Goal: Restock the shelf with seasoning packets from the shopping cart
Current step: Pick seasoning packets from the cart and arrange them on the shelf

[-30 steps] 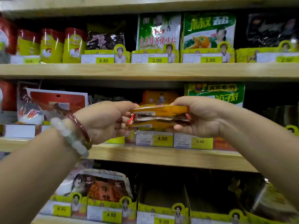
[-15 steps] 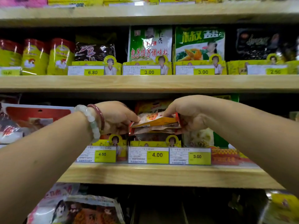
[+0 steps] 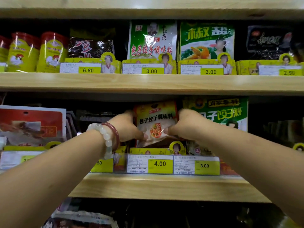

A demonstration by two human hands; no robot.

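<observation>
From the head camera, the middle shelf [image 3: 161, 185] carries a yellow tray [image 3: 156, 151] with a price tag [image 3: 150, 164] reading 4.00. A packet [image 3: 155, 122] stands upright in this tray, at 12 o'clock from the tag. The packet is yellow at the top and pale below, with a food picture and the dark print 包子饺子调味料.

The left hand [image 3: 127, 127] pinches the packet's left edge, its grip narrow on the foil. The right hand [image 3: 185, 125] pinches the right edge the same way. Two bracelets [image 3: 109, 137], one pale beaded and one red, sit on the left wrist.

At 3 o'clock from the packet stands a green bag [image 3: 227, 112] above a tag marked 3.00. At 9 o'clock, far off, lies a red bag [image 3: 31, 124].

The upper shelf [image 3: 148, 82] holds yellow canisters [image 3: 37, 53] with a rooster at 10 o'clock, and trays priced 6.80, 3.00, 3.00 and 2.50.
</observation>
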